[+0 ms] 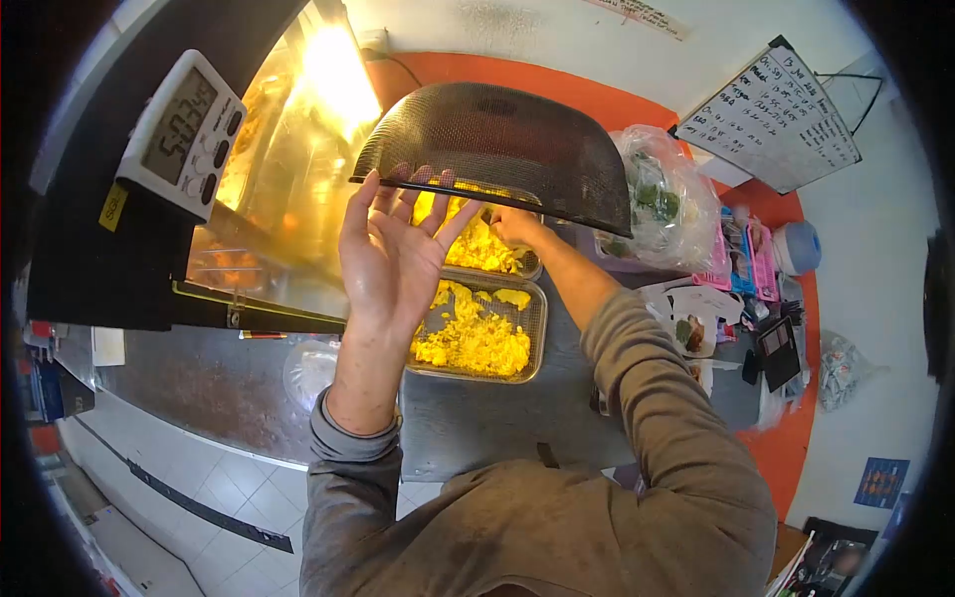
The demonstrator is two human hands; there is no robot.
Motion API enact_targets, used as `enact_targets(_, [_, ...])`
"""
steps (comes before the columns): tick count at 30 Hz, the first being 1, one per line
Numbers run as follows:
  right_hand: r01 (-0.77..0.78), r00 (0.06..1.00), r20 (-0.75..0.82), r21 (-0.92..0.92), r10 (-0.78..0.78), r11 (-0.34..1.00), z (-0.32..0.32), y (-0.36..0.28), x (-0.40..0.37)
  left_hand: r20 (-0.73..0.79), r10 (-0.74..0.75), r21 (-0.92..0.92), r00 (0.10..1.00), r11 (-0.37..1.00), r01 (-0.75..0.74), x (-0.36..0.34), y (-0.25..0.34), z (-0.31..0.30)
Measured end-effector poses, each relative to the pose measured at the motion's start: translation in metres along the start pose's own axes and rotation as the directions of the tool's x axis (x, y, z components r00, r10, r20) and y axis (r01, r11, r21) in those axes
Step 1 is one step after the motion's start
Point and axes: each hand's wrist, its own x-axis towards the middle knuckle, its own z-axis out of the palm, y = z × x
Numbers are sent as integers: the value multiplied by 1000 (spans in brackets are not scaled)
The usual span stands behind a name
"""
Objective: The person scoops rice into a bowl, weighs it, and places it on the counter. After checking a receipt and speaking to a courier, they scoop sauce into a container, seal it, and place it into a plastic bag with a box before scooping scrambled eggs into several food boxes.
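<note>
My left hand (396, 244) is raised palm toward me, with its fingers behind the rim of a black mesh cover (497, 139) and its thumb in front, holding the cover tilted up. Beneath that rim, my right hand (515, 227) reaches into the far wire-mesh tray (538, 265), its fingers curled down at the yellow crumbly food (482, 249). Whether anything is pinched there is hidden. A second mesh tray (543, 333) stands nearer to me and holds more yellow food pieces (487, 343).
A lit glass cabinet (288, 229) with a digital timer (184, 134) stands left. To the right are a clear bag of green leaves (657, 204), a pink basket (761, 259) and a black wallet-like case (779, 353). A whiteboard (771, 114) hangs behind the grey tabletop (487, 423).
</note>
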Motion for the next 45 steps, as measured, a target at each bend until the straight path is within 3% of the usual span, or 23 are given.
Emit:
enact_targets(1, [-166, 985, 90, 320, 145, 933, 12, 17, 13, -10, 13, -1, 1000, 1000, -13, 0, -2, 1])
enact_targets(2, [-331, 943, 219, 587, 249, 739, 20, 28, 18, -20, 26, -1, 999, 1000, -26, 0, -4, 1])
enact_targets(3, [-334, 942, 218, 587, 253, 738, 16, 24, 13, -19, 21, -3, 1000, 1000, -22, 0, -4, 1])
enact_targets(6, [-371, 909, 202, 788, 364, 491, -1, -10, -12, 14, 41, 20, 999, 999, -41, 2, -6, 2])
enact_targets(7, [-271, 951, 176, 872, 255, 409, 17, -8, -15, 14, 43, 14, 999, 999, -43, 3, -7, 2])
enact_targets(8, [-207, 940, -27, 746, 339, 633, 36, -9, -13, 14, 48, 9, 999, 999, -48, 4, -7, 2])
enact_targets(10, [-138, 914, -194, 676, 355, 724, 27, -55, -32, 18, 51, 18, 999, 999, -51, 4, -7, 1])
enact_targets(12, [-119, 937, -191, 611, 292, 783, 36, -68, -35, 14, 47, 31, 999, 998, -47, 1, -8, -1])
enact_targets(14, [-139, 939, -170, 606, 299, 783, 31, -61, -36, -12, 51, 14, 999, 999, -51, 2, -9, 0])
enact_targets(16, [-274, 899, 62, 851, 433, 448, 22, -35, -33, -14, 51, 18, 999, 999, -51, 0, -9, 2])
enact_targets(18, [-234, 904, -4, 832, 428, 503, 12, -16, -40, -20, 52, 18, 998, 998, -52, -1, -7, 1])
enact_targets(19, [-276, 916, -48, 646, 398, 712, -10, -20, -51, -11, 48, 16, 999, 999, -48, -1, -7, -1])
enact_targets(20, [-276, 918, -46, 641, 395, 716, -13, -20, -58, -4, 45, 12, 999, 999, -45, -2, -7, -3])
enact_targets(22, [-97, 976, -178, 146, 123, 984, -8, -15, -66, -16, 51, 4, 999, 999, -51, -3, -8, -2])
enact_targets(23, [-89, 982, -156, 122, 107, 989, 4, -17, -69, -23, 56, 0, 998, 998, -56, -2, -9, 0])
enact_targets(24, [-116, 973, -170, 223, 156, 968, 2, -38, -78, -21, 58, -3, 998, 998, -59, -2, -10, 0])
enact_targets(30, [-188, 921, -257, 367, 294, 911, 43, -62, -53, -19, 93, -8, 996, 996, -93, -1, -13, -2])
enact_targets(33, [-219, 848, -206, 704, 489, 676, 43, -76, -40, -16, 98, 16, 995, 995, -97, 0, -13, -4])
enact_targets(34, [-213, 849, -209, 705, 485, 677, 45, -77, -35, -13, 102, 19, 995, 995, -102, 0, -13, -3])
enact_targets(36, [-244, 792, 9, 921, 611, 303, 47, -81, -28, -58, 114, 32, 992, 993, -112, 0, -14, -1])
enact_targets(38, [-269, 789, 34, 916, 613, 296, 42, -81, -24, -54, 124, 35, 991, 992, -122, 1, -14, -2])
enact_targets(40, [-189, 815, 188, 980, 548, -54, 54, -65, -12, -52, 129, 39, 990, 991, -127, 2, -14, -3])
enact_targets(45, [-222, 849, 328, 933, 413, -285, 39, -43, -33, -56, 111, 5, 992, 994, -111, 1, -11, -7])
